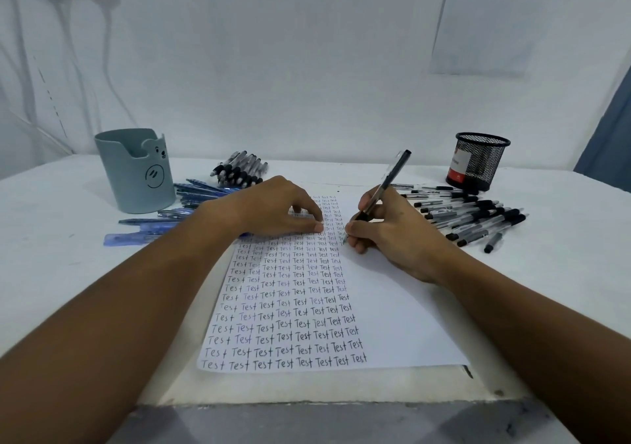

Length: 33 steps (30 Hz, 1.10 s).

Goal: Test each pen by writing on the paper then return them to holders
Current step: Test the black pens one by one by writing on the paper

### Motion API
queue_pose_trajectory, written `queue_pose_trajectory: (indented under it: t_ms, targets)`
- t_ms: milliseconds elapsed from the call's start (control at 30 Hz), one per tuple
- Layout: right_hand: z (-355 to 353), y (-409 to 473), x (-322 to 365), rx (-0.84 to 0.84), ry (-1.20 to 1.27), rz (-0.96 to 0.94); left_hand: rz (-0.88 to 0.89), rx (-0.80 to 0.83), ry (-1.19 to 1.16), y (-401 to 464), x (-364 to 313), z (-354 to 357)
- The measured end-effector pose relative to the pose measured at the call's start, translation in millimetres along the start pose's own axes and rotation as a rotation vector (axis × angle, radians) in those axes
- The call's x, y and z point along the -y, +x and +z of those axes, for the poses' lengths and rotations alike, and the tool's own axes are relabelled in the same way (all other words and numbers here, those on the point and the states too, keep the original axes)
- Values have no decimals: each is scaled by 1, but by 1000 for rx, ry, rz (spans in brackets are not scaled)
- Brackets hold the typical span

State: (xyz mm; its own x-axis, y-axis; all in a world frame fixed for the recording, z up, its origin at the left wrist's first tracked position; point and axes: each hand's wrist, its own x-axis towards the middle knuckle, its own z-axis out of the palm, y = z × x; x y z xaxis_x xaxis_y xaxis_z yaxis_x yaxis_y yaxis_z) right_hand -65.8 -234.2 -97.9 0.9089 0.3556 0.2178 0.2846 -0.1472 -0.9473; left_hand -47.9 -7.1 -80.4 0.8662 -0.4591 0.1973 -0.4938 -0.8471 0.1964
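Two hands are working over the white paper sheet [392, 310] on the worktop: the right hand [392, 235] is pinching a black-capped clear pen [386, 184], its tip touching the sheet at 12 o'clock; the left hand [276, 209], fingers loosely bent, is pressing the sheet.

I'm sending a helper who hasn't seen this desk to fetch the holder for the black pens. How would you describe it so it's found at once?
Start at the sheet of paper covered in "Test" and look to its far right corner, past the loose heap of black pens. There stands the black mesh cup. Unlike the solid blue-grey bear cup at far left, it is see-through wire with a red-and-white label.
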Motion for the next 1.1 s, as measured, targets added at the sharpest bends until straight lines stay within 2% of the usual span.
queue_pose_trajectory:
  t_ms: [500,700,1000,1100]
  targets:
    - [-2,1,3,26,58,37,-7,0,-30,0,2,2]
    - [-3,1,2,-31,162,50,-5,-1,-31,0,2,1]
    - [-2,2,-2,-35,9,15,-10,-9,-33,-1,2,2]
    - [-3,2,-1,-9,42,31,-11,-9,-40,-1,2,2]
